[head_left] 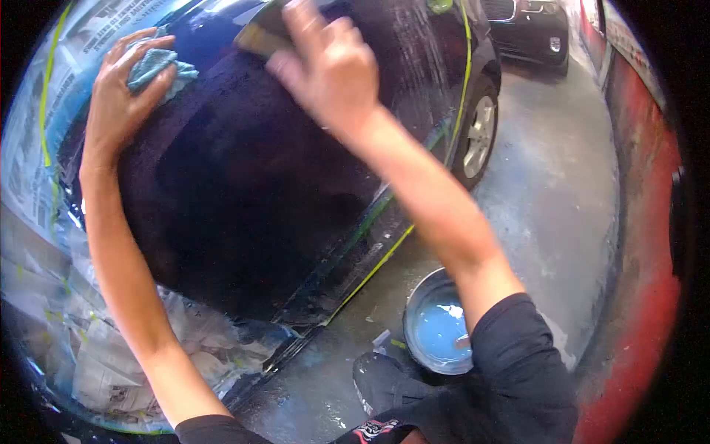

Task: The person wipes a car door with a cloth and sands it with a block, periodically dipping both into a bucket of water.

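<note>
At the far left, from where I watch, wrinkled sheets of printed paper (26,148) cover part of the car. Next comes my left hand (118,111), fingers curled around a crumpled light-blue cloth (151,70), close to the top of the dark, shiny car panel (237,192). Further right, a flat yellow-brown pad (259,37) is held by my right hand (336,74), thumb low and fingers over it. That hand is blurry, so I cannot tell how hard it grips. I think the step now is rubbing the panel with the pad, and the next move calls for a flat pad and a gentle, even push. Wet streaks run down the panel past my right hand. Below them sits a round grey bucket (411,314) with blue-looking water, then a thin yellow-green tape (469,44) and a silver car wheel (481,126).
</note>
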`<state>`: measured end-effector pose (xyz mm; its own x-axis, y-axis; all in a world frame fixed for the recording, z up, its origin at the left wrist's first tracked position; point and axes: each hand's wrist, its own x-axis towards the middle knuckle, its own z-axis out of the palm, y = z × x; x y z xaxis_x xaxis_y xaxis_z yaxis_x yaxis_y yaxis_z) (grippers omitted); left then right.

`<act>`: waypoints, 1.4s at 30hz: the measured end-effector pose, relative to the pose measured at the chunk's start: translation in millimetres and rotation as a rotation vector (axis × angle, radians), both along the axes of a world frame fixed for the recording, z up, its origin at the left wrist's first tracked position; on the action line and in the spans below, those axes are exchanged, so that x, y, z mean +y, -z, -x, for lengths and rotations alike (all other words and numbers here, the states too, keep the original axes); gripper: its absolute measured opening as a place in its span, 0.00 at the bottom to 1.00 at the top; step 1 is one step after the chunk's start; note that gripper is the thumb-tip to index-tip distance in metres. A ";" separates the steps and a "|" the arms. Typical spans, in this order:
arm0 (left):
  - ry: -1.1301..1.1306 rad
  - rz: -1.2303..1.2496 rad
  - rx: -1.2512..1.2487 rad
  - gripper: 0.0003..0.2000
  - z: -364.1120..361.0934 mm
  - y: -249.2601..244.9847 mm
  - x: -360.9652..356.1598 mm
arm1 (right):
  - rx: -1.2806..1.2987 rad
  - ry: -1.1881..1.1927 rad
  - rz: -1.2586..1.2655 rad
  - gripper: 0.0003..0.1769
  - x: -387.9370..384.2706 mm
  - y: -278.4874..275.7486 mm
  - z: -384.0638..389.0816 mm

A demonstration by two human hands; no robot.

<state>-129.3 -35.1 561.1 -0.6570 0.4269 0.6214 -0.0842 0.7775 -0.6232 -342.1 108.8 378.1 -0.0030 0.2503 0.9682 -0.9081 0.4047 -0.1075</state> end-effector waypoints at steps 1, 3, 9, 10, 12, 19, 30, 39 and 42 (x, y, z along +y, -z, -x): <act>0.005 0.006 0.001 0.18 -1.9 2.1 2.5 | -0.365 -0.219 -0.089 0.38 23.1 -22.1 6.2; 0.012 -0.017 0.030 0.18 -3.2 4.4 1.2 | -0.573 -0.230 0.090 0.39 25.8 -46.9 37.2; 0.020 -0.039 0.126 0.17 -9.3 4.9 -0.1 | -0.069 -0.088 -0.036 0.50 -26.1 12.4 -84.1; -0.003 -0.039 0.088 0.17 -18.9 4.9 1.8 | -0.042 -0.073 -0.064 0.50 -20.6 10.4 -75.6; -0.075 -0.017 -0.005 0.19 -47.9 4.2 7.0 | -0.080 0.024 -0.048 0.46 -9.3 -7.8 -27.8; -0.123 -0.011 0.055 0.19 -88.6 14.1 1.2 | -0.344 0.026 0.130 0.45 -14.3 -27.1 -0.6; -0.014 -0.035 0.106 0.19 -91.3 16.2 -16.7 | -0.316 -0.135 -0.021 0.31 43.8 -72.8 60.5; -0.012 -0.017 0.098 0.19 -93.7 16.6 -26.9 | -0.219 -0.179 -0.205 0.34 24.6 -71.5 -22.3; -0.003 0.006 0.088 0.20 -93.6 13.4 -29.0 | -0.422 -0.120 -0.115 0.34 26.8 -85.3 41.7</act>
<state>-35.7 -64.2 547.7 -0.6011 0.4286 0.6745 -0.1413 0.7737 -0.6176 -383.8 135.6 463.4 -0.4262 0.1146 0.8973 -0.8356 0.3301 -0.4390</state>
